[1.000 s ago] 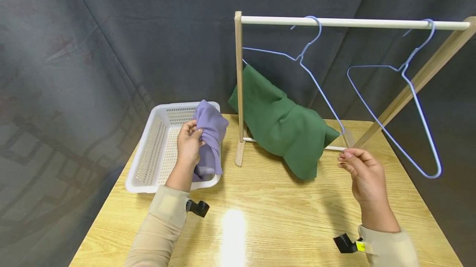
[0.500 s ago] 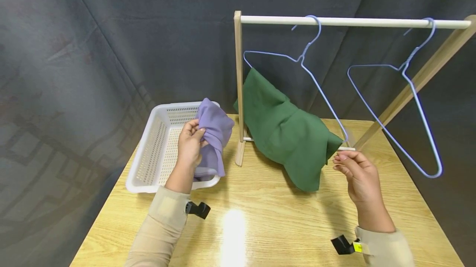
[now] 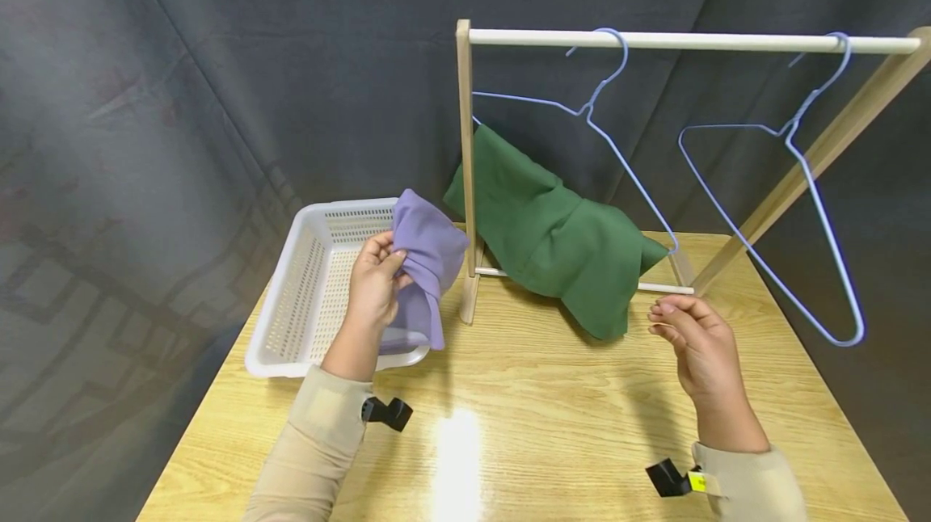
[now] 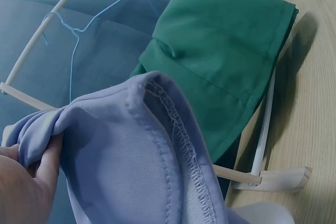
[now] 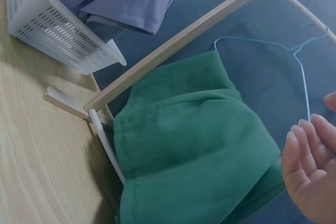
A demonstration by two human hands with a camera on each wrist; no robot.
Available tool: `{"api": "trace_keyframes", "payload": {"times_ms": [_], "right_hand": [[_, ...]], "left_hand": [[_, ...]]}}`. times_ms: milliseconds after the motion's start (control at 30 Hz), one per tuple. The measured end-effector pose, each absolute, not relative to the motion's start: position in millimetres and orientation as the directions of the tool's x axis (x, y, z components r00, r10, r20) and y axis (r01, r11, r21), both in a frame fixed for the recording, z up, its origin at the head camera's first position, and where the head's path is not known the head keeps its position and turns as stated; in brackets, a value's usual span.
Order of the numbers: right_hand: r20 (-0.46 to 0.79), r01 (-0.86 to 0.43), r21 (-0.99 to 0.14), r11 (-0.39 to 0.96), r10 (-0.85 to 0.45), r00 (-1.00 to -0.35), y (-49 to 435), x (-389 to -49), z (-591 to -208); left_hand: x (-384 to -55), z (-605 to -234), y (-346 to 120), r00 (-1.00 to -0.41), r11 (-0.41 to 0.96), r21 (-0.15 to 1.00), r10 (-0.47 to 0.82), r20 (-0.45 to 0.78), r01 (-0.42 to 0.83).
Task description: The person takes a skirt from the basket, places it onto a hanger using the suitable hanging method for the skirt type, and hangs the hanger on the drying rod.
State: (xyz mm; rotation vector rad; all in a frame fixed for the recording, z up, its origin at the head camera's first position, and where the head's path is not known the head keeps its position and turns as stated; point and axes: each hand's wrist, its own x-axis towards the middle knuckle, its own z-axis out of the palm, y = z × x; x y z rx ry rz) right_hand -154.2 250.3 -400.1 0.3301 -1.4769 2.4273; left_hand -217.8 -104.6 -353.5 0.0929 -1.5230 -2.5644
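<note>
Here, the left grip [image 3: 373, 284] pinches purple cloth [image 3: 432, 247] near the rack [image 3: 466, 134].

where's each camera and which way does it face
Head: on the head, facing forward and down at left hand, right hand and beige sleeves.
Left wrist: worn there, facing bunched purple cloth; left hand partly shows.
Right wrist: worn there, facing creased green cloth; right hand partly shows.
Wrist views share both cloths and the pale wooden rack.

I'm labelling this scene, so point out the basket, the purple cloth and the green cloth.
Basket [image 3: 329, 296], head view: the bare floor inside.
Purple cloth [image 3: 431, 255], head view: the folds at its middle.
Green cloth [image 5: 186, 140], right wrist view: the middle of its front.
</note>
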Motion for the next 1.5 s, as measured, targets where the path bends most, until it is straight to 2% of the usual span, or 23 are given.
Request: {"api": "trace_keyframes", "payload": {"times_ms": [33, 200, 433, 1233, 1500], "right_hand": [[0.308, -0.342, -0.847, -0.408, 0.148, -0.94, 242.8, -148.8, -390.0], [0.269, -0.315, -0.83, -0.46, 0.164, -0.949, 233.4, -143.5, -378.9], [0.266, -0.301, -0.836, -0.459, 0.141, -0.954, 234.4, -146.3, -385.1], [0.237, -0.246, -0.848, -0.469, 0.079, -0.968, 232.1, -149.8, -396.5], [0.235, -0.243, -0.846, -0.475, 0.077, -0.969, 230.4, -151.2, -398.6]], "left_hand": [[-217.4, -353.0, -104.3, -0.986, -0.473, 0.875, -0.163, 0.026, 0.101], [-215.0, -351.2, -100.9, -0.99, -0.514, 0.851, -0.132, 0.048, 0.11], [-212.2, -350.9, -95.7, -0.991, -0.592, 0.795, -0.101, 0.088, 0.131], [-194.9, -337.9, -84.6, -0.986, -0.668, 0.733, -0.009, 0.164, 0.128], [-191.0, -331.3, -82.6, -0.969, -0.706, 0.692, 0.033, 0.244, 0.151]]}}
